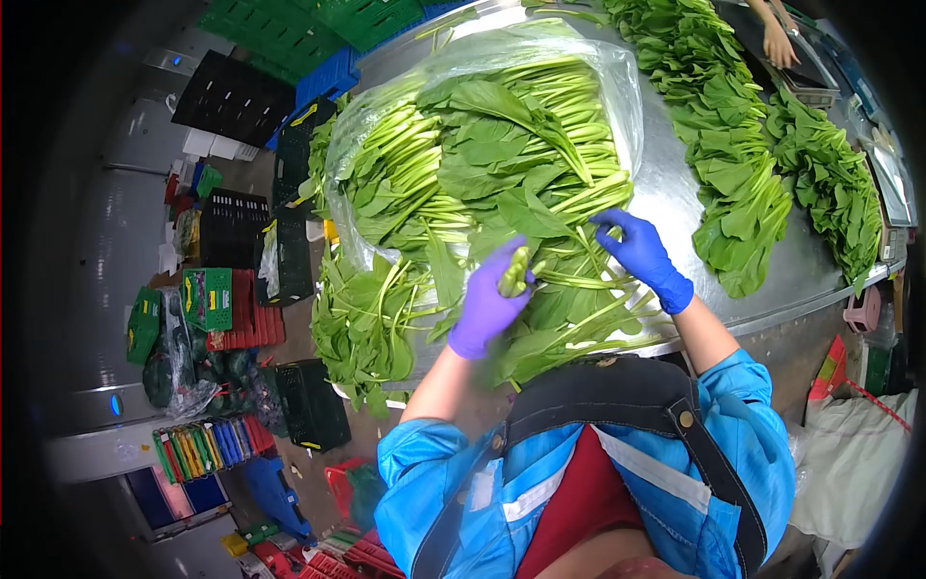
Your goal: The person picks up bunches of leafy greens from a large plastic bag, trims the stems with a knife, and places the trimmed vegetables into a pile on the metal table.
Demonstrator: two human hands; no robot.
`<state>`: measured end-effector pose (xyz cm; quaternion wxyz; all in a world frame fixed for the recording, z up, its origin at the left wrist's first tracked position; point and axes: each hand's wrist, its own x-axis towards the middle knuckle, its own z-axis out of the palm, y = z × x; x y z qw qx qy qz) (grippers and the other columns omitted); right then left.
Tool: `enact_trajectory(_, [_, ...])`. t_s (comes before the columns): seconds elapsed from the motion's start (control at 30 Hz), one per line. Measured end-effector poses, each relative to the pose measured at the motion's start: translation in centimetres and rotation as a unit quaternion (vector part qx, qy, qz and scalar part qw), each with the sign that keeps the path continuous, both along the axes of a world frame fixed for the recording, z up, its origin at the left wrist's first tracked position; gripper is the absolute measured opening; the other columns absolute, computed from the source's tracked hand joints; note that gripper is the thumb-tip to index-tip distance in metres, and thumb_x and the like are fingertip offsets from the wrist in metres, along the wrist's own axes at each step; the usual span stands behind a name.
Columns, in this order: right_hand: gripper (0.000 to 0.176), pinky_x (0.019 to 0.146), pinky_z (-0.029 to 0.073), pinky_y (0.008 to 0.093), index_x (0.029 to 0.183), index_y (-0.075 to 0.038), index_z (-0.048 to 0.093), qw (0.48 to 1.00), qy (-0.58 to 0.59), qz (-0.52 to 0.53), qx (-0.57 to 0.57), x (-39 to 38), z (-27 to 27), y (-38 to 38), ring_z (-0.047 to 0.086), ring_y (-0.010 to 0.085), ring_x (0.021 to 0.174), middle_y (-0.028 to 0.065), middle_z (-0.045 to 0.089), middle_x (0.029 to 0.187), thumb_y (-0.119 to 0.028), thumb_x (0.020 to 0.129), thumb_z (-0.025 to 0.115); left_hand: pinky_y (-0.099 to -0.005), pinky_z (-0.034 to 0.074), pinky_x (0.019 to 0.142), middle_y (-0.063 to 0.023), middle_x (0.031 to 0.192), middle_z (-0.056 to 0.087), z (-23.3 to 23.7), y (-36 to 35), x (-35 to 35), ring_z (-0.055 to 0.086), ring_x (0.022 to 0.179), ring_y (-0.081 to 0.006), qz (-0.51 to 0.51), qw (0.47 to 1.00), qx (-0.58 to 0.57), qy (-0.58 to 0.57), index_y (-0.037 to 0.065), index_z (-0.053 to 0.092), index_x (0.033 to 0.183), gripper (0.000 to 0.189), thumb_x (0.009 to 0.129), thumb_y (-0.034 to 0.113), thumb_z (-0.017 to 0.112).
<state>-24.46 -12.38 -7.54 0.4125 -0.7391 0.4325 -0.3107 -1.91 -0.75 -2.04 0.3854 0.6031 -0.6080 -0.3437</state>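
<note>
nearest, the person is wearing a blue jacket (750,415). the left hand (490,301), in a purple-blue glove, is closing its fingers around a small bunch of stems (515,273) above the near side of the table. the right hand (644,253), in a blue glove, is curling its fingers beside the stalks; whether it is pinching one, i cannot tell. loose greens (555,323) are lying under and between the hands. beyond them, the big pile of greens (492,145) is sitting on the metal table (680,183), with clear plastic (625,92) showing around its edges. to the right, a long row of greens (719,145) is stretching away. farther off, another person's hand (777,46) is showing, and green crates (280,34) are standing past the table's far left side.
</note>
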Motion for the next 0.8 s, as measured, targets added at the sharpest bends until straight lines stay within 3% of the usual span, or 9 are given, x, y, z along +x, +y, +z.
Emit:
enact_trajectory(0.13, [0.036, 0.077, 0.050, 0.0365, 0.098, -0.010, 0.066, 0.959, 0.227, 0.167, 0.040, -0.8, -3.2, 1.7, 0.064, 0.0296, 0.084, 0.0117, 0.067, 0.092, -0.028, 0.068, 0.072, -0.0360, 0.048, 0.081, -0.0199, 0.119, 0.055, 0.8, 0.7, -0.2, 0.060, 0.096, -0.0328, 0.005, 0.979, -0.093, -0.179, 0.001, 0.059, 0.091, 0.026, 0.066, 0.004, 0.066])
enact_trajectory(0.3, [0.032, 0.073, 0.050, 0.0371, 0.096, -0.011, 0.068, 0.950, 0.283, 0.130, 0.039, -1.9, -6.3, 3.4, 0.065, 0.0301, 0.080, 0.0122, 0.067, 0.088, -0.026, 0.069, 0.072, -0.0466, 0.037, 0.098, -0.0212, 0.123, 0.051, -0.5, 0.7, -1.7, 0.045, 0.116, -0.0422, -0.127, 0.910, -0.075, -0.387, 0.002, 0.060, 0.091, 0.030, 0.065, 0.016, 0.069])
enact_trajectory(0.43, [0.024, 0.069, 0.050, 0.0343, 0.095, -0.009, 0.069, 0.968, 0.190, 0.135, 0.089, -1.8, -1.2, 3.5, 0.065, 0.0274, 0.072, 0.0127, 0.068, 0.082, -0.020, 0.074, 0.069, -0.0458, 0.033, 0.101, -0.0198, 0.124, 0.049, -2.8, 0.2, -3.0, 0.043, 0.116, -0.0424, -0.256, 0.952, -0.060, -0.156, 0.004, 0.061, 0.093, 0.029, 0.066, 0.013, 0.066])
enact_trajectory(0.5, [0.022, 0.067, 0.049, 0.0306, 0.098, -0.007, 0.068, 0.977, 0.099, 0.163, 0.094, -1.7, -1.0, 3.6, 0.064, 0.0194, 0.069, 0.0113, 0.068, 0.080, -0.017, 0.078, 0.068, -0.0419, 0.038, 0.097, -0.0187, 0.122, 0.050, -2.7, -0.6, -3.5, 0.049, 0.109, -0.0387, -0.269, 0.946, -0.093, -0.159, 0.004, 0.062, 0.101, 0.034, 0.068, 0.010, 0.066])
enact_trajectory(0.57, [0.023, 0.065, 0.048, 0.0270, 0.100, -0.005, 0.067, 0.983, 0.035, 0.170, 0.064, -1.1, 0.0, 3.3, 0.062, 0.0128, 0.068, 0.0084, 0.068, 0.078, -0.018, 0.080, 0.067, -0.0363, 0.044, 0.089, -0.0176, 0.118, 0.053, -2.4, -0.9, -3.4, 0.055, 0.099, -0.0319, -0.224, 0.969, 0.086, -0.067, 0.006, 0.063, 0.107, 0.037, 0.070, 0.006, 0.066])
enact_trajectory(0.6, [0.025, 0.071, 0.050, 0.0302, 0.100, -0.006, 0.067, 0.977, 0.019, 0.133, 0.164, -1.0, 1.9, 2.9, 0.066, 0.0205, 0.075, 0.0124, 0.068, 0.084, -0.020, 0.080, 0.067, -0.0309, 0.046, 0.084, -0.0119, 0.107, 0.059, -0.9, -1.1, -2.7, 0.058, 0.091, -0.0223, -0.240, 0.970, -0.019, -0.036, 0.007, 0.060, 0.114, 0.043, 0.072, 0.002, 0.064])
enact_trajectory(0.63, [0.024, 0.076, 0.049, 0.0281, 0.103, -0.005, 0.067, 0.958, -0.044, 0.092, 0.268, -0.7, 1.9, 2.4, 0.064, 0.0150, 0.080, 0.0093, 0.069, 0.088, -0.019, 0.083, 0.065, -0.0309, 0.046, 0.084, -0.0119, 0.107, 0.059, 0.3, -1.2, -1.9, 0.058, 0.091, -0.0223, -0.239, 0.970, -0.019, -0.037, 0.007, 0.060, 0.114, 0.043, 0.072, 0.002, 0.064])
enact_trajectory(0.7, [0.024, 0.078, 0.048, 0.0271, 0.105, -0.005, 0.067, 0.973, -0.079, 0.005, 0.218, -0.3, 1.0, 0.8, 0.063, 0.0143, 0.084, 0.0077, 0.068, 0.091, -0.019, 0.085, 0.063, -0.0298, 0.046, 0.084, -0.0057, 0.099, 0.062, 2.3, -1.3, -0.4, 0.058, 0.091, -0.0163, -0.146, 0.963, 0.147, 0.174, 0.005, 0.056, 0.118, 0.046, 0.073, 0.003, 0.063])
enact_trajectory(0.8, [0.033, 0.082, 0.048, 0.0298, 0.112, -0.005, 0.062, 0.991, -0.110, -0.066, 0.047, 1.5, -1.2, -3.5, 0.064, 0.0192, 0.092, 0.0101, 0.067, 0.098, -0.018, 0.082, 0.064, -0.0293, 0.046, 0.084, -0.0043, 0.097, 0.062, 4.7, -1.2, 0.4, 0.058, 0.087, -0.0144, -0.119, 0.959, 0.147, 0.213, 0.004, 0.050, 0.124, 0.056, 0.070, 0.003, 0.064])
